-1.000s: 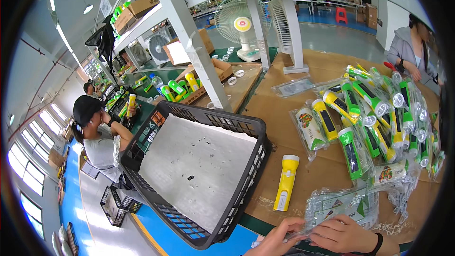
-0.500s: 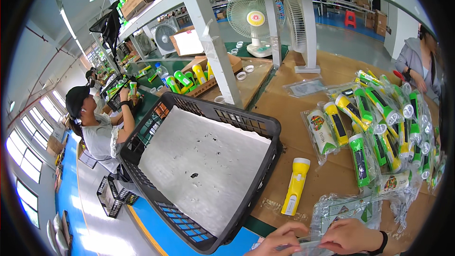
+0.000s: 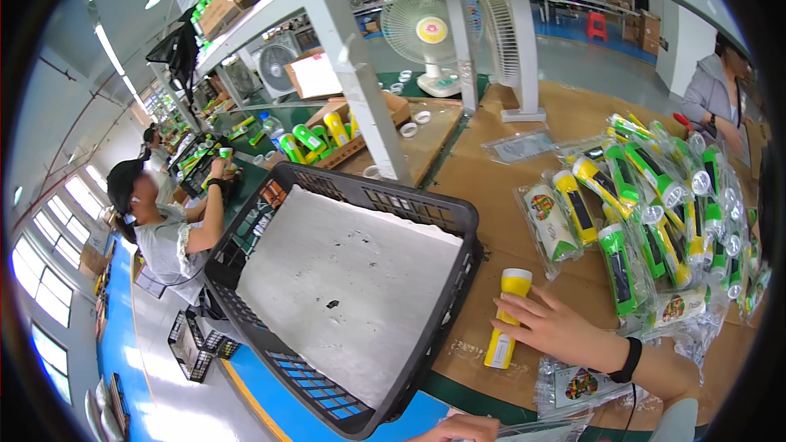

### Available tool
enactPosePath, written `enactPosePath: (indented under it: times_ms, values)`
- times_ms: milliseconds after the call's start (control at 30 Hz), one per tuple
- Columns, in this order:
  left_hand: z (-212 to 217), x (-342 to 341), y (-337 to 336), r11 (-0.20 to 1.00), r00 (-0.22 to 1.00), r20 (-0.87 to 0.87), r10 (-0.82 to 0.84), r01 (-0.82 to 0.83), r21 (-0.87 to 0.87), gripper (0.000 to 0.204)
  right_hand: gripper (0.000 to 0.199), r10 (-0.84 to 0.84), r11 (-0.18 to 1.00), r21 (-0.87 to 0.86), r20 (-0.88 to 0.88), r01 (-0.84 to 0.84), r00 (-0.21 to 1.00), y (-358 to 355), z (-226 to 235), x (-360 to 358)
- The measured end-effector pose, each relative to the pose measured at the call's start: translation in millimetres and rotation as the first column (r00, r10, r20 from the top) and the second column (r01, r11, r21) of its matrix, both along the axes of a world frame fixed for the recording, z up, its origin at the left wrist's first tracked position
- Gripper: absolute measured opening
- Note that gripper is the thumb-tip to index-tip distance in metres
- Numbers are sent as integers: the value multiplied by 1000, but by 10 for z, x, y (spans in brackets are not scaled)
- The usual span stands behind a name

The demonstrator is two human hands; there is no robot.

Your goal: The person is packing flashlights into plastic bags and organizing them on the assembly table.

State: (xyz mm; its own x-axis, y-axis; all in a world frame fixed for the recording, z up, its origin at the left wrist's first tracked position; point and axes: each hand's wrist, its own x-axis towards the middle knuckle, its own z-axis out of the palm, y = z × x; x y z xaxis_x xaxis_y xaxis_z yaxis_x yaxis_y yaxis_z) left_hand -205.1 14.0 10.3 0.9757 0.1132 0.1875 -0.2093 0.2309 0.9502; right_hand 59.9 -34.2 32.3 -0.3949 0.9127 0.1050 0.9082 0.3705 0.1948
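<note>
A yellow flashlight (image 3: 516, 282) with a white rim lies on the brown cardboard, right of the black crate. My right hand (image 3: 544, 323) reaches over it, fingers spread and laid across its body; they are not closed round it. At the lower edge my left hand (image 3: 467, 428), partly cut off, has curled fingers at a clear plastic bag (image 3: 544, 428) and seems to grip its edge. Beneath my right forearm lie more clear bags with a printed card (image 3: 577, 385).
A black crate (image 3: 471, 233) lined with white sheet stands to the left. Bagged green and yellow flashlights (image 3: 622, 270) are heaped at right. Behind are a metal post (image 3: 352, 74), two fans (image 3: 430, 30) and a box of flashlights (image 3: 360, 143). Co-workers sit at left and far right.
My right hand has left the plastic bags and moved up and left onto the yellow flashlight. My left hand has dropped toward the lower edge with a bag. The view has shifted slightly.
</note>
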Motion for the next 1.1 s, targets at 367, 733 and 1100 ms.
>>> enactPosePath:
  times_ms: [367,733,1100]
  values:
    - [98,24,-87,993,997,80,12,-21,115,9,32,-175,956,-292,-639,-25,749,-96,-77,293]
    - [485,438,-197,811,990,116,85,-136,569,12,40,-240,908,-126,-938,-399,-251,-860,448,224]
    - [837,929,-462,542,971,238,26,-214,812,20,34,-174,971,-226,-424,82,889,-1521,595,181]
